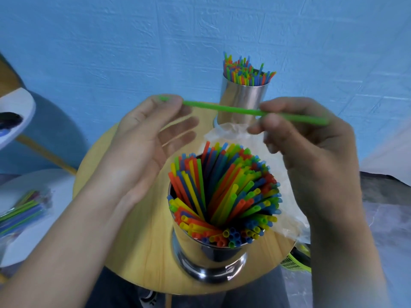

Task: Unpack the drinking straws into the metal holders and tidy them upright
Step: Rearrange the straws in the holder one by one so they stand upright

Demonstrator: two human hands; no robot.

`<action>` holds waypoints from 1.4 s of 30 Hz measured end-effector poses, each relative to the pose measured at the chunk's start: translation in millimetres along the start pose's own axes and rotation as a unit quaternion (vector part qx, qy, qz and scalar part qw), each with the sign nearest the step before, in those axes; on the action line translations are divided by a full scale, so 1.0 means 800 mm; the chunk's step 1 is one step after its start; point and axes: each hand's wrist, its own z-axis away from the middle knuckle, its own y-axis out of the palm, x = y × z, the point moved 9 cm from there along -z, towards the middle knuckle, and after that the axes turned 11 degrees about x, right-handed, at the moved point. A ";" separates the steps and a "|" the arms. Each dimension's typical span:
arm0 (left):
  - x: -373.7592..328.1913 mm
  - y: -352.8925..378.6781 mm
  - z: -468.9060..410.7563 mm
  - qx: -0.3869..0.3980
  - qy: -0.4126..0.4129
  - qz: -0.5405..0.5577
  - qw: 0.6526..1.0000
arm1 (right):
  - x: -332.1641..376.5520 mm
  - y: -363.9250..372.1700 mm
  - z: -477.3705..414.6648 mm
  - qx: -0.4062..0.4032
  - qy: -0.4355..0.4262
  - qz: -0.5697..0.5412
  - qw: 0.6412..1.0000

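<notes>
A single green straw (233,110) lies level in the air above the table. My right hand (311,152) pinches it near its right end. My left hand (144,147) is open, palm up, and its thumb tip touches the straw's left end. Below my hands stands the near metal holder (211,256), packed with several coloured straws (224,196) that lean and fan outward. The far metal holder (242,101) stands at the table's back edge, also full of coloured straws (244,72), mostly upright.
The holders stand on a small round wooden table (142,236). A crumpled clear plastic bag (287,221) lies right of the near holder. A packet of straws (22,210) rests on a white stool at the left. A blue wall is close behind.
</notes>
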 end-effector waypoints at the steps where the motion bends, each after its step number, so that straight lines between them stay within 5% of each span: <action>1: 0.005 0.002 0.001 0.013 -0.021 -0.045 0.999 | 0.004 -0.008 0.001 -0.030 -0.015 -0.011 0.999; 6: 0.016 0.023 0.006 0.137 -0.087 -0.287 0.944 | 0.011 -0.045 0.008 -0.160 -0.035 0.037 0.986; 11: 0.021 0.029 0.009 0.150 -0.112 -0.380 0.906 | 0.002 -0.014 0.000 -0.052 0.001 0.141 0.989; 19: 0.016 0.027 0.006 0.108 -0.078 -0.384 0.914 | -0.017 0.008 -0.002 0.041 0.063 0.156 0.985; 42: -0.038 0.049 0.005 0.112 0.108 -0.357 0.921 | -0.024 0.019 0.004 0.101 0.095 0.172 0.975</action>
